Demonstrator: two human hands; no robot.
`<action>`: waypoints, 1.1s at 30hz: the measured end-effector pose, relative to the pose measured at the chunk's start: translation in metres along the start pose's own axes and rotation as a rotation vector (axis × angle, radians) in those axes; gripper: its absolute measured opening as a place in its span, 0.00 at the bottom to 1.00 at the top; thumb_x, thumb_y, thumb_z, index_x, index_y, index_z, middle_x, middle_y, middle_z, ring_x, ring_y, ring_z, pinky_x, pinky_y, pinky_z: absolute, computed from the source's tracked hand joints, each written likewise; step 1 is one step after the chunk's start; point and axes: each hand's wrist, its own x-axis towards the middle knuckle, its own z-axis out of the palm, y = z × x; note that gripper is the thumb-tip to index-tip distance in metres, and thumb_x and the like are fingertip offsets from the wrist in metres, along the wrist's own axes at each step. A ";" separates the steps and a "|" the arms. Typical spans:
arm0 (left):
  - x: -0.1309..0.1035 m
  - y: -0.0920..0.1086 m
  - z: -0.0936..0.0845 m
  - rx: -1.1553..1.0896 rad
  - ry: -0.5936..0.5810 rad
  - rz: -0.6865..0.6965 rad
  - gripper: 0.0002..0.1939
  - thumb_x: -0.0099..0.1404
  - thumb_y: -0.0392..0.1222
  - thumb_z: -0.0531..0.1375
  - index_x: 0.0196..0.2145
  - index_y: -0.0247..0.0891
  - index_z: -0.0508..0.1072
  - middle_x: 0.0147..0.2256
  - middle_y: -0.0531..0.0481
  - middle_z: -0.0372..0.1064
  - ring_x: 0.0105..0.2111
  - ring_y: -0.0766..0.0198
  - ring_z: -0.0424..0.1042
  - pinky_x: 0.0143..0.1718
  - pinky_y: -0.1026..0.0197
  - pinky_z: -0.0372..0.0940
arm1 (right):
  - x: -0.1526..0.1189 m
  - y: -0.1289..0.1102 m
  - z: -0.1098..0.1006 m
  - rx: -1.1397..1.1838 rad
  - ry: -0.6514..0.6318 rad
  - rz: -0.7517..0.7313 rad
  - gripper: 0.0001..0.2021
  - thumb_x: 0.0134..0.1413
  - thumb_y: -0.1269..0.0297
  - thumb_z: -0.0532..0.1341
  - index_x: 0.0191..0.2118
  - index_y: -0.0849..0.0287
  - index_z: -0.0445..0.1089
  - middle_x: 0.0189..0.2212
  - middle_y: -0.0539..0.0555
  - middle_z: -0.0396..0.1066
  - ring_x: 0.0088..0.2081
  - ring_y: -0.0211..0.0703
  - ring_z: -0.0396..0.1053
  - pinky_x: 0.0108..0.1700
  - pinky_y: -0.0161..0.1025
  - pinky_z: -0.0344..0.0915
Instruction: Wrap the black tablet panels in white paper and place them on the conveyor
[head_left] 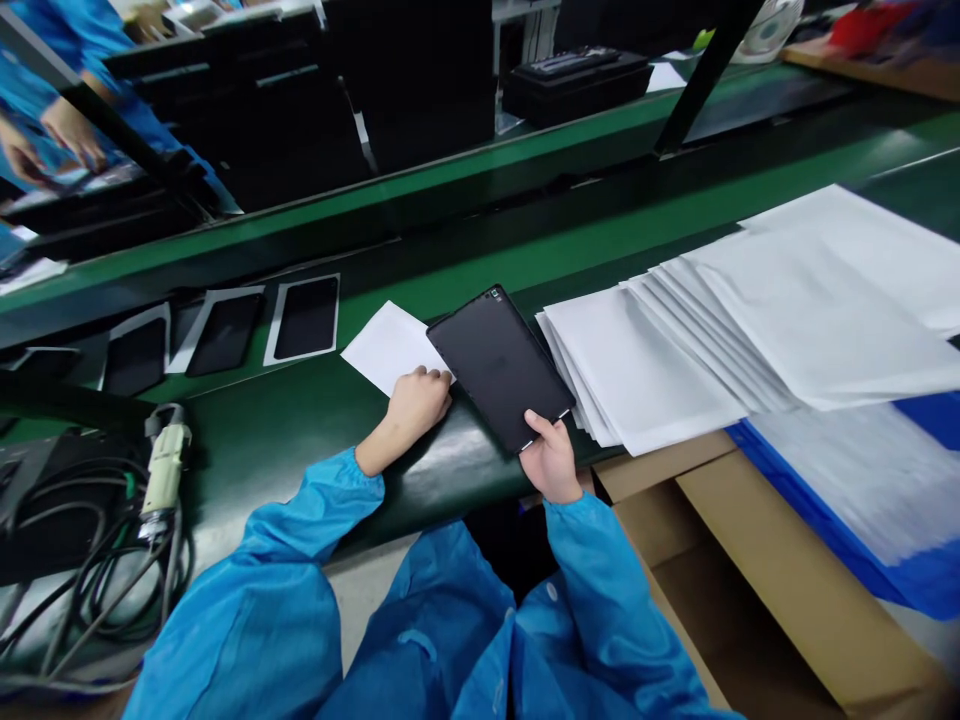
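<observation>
A black tablet point(499, 365), back side up with a camera at its top corner, is tilted over the green work surface. My right hand point(553, 460) grips its lower end, thumb on the back. Curled close to the tablet's left edge is my left hand point(418, 405), over the lower corner of a white sheet point(391, 345). Its fingertips are hidden, so whether they pinch anything does not show. To the right of the tablet lies a fanned stack of white sleeves point(660, 370).
Several dark panels on white sheets point(306, 318) line the left side. A pale power screwdriver point(166, 465) lies among coiled cables. An open cardboard box point(720, 590) and a blue bin point(915, 570) stand at lower right. Another person's hands point(75, 135) work across the bench.
</observation>
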 end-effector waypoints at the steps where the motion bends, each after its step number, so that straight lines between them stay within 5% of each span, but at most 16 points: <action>1: 0.002 -0.004 0.002 -0.032 0.021 -0.006 0.14 0.71 0.36 0.55 0.44 0.31 0.81 0.40 0.32 0.80 0.45 0.42 0.79 0.37 0.54 0.68 | -0.002 -0.001 0.000 -0.016 -0.003 -0.009 0.33 0.42 0.56 0.76 0.59 0.53 0.78 0.52 0.57 0.83 0.60 0.61 0.76 0.66 0.64 0.69; 10: 0.025 -0.048 0.031 -0.797 0.073 0.071 0.07 0.55 0.40 0.61 0.24 0.35 0.77 0.23 0.52 0.72 0.26 0.64 0.68 0.31 0.63 0.59 | -0.074 0.021 -0.034 -0.357 0.239 -0.164 0.31 0.52 0.48 0.73 0.58 0.59 0.79 0.52 0.62 0.83 0.61 0.61 0.75 0.67 0.60 0.68; 15: 0.026 -0.046 0.035 -1.007 0.077 0.110 0.08 0.51 0.42 0.60 0.24 0.35 0.76 0.22 0.53 0.69 0.25 0.67 0.64 0.29 0.65 0.57 | -0.095 0.034 -0.059 -0.542 0.266 -0.221 0.29 0.56 0.47 0.71 0.57 0.62 0.79 0.49 0.64 0.83 0.60 0.62 0.76 0.65 0.59 0.69; 21: 0.025 -0.038 0.036 -1.161 0.106 0.114 0.08 0.51 0.44 0.58 0.25 0.36 0.72 0.22 0.54 0.66 0.24 0.67 0.62 0.27 0.66 0.56 | -0.096 0.026 -0.054 -0.713 0.309 -0.253 0.28 0.53 0.43 0.72 0.48 0.64 0.82 0.41 0.64 0.85 0.52 0.61 0.80 0.60 0.56 0.73; 25: 0.022 -0.033 0.032 -1.172 0.166 0.113 0.07 0.51 0.43 0.58 0.25 0.37 0.71 0.23 0.54 0.66 0.25 0.67 0.61 0.28 0.65 0.57 | -0.101 0.017 -0.043 -0.760 0.250 -0.181 0.25 0.52 0.38 0.71 0.34 0.60 0.81 0.29 0.61 0.82 0.33 0.54 0.81 0.40 0.46 0.79; 28: 0.013 -0.026 0.026 -1.127 0.161 0.161 0.06 0.53 0.41 0.58 0.26 0.36 0.71 0.23 0.55 0.65 0.26 0.68 0.61 0.29 0.65 0.57 | -0.109 0.013 -0.039 -0.751 0.129 0.023 0.29 0.52 0.34 0.70 0.21 0.57 0.73 0.13 0.54 0.71 0.14 0.43 0.66 0.18 0.38 0.64; 33: -0.013 -0.004 0.013 -1.063 0.020 0.305 0.03 0.54 0.38 0.59 0.27 0.36 0.72 0.23 0.55 0.65 0.25 0.68 0.61 0.28 0.65 0.56 | -0.110 0.015 -0.039 -0.701 0.086 0.128 0.32 0.51 0.32 0.70 0.16 0.56 0.66 0.07 0.51 0.62 0.09 0.37 0.58 0.13 0.34 0.53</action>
